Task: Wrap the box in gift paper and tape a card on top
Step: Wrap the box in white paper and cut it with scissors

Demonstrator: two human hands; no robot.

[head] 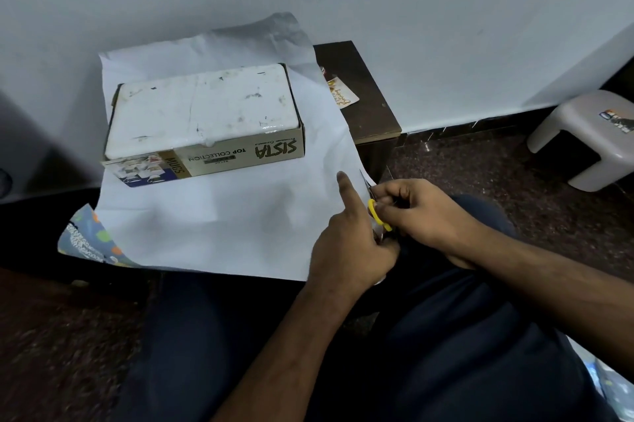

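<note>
Seemingly, right hand [417,212] grips yellow scissors [377,214] at gift paper [223,215] edge.

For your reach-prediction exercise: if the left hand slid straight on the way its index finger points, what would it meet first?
Probably just the white gift paper under the left hand; farther along, perhaps the card on the table. Depth is uncertain.

We see a dark brown bench [372,119] against the wall. A sheet of gift paper [240,215] lies white side up over most of it. On the bare right part lies what looks like a card [343,96], partly under the paper's edge.
</note>
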